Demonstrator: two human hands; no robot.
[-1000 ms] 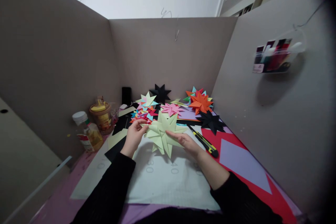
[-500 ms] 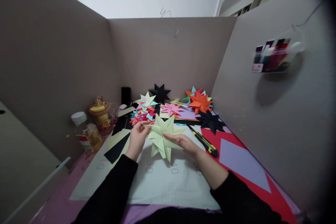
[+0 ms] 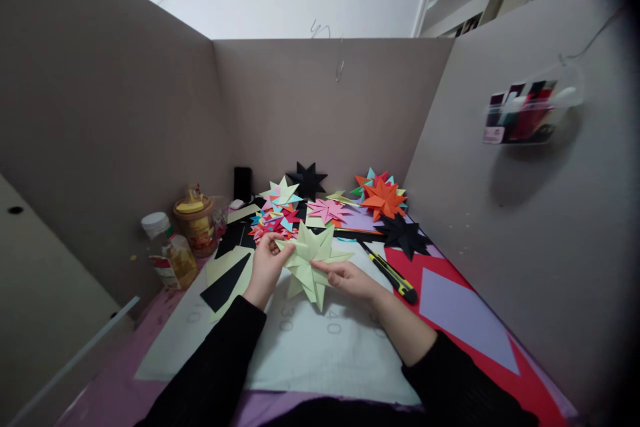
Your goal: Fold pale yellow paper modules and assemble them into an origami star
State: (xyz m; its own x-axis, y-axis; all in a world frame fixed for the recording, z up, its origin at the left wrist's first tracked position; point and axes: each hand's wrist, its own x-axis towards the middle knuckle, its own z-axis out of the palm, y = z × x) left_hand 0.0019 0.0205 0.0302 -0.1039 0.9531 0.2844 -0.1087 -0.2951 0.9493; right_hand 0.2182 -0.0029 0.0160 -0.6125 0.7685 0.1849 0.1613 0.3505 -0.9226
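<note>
A pale green folded paper star is held between both hands just above a white cutting mat. My left hand pinches the star's left points with thumb and fingers closed on the paper. My right hand grips the star's right side, fingers curled round a point. Both black sleeves reach in from the bottom edge.
Behind the hands lie several finished paper stars: a black star, an orange star, a pink star, another black star. A yellow-black utility knife lies to the right on red paper. Bottles and a jar stand left. Grey partition walls enclose three sides.
The green star has tilted and shifted slightly right and down. My right hand's fingers, flat on it before, have curled to grip it; my left hand has followed.
</note>
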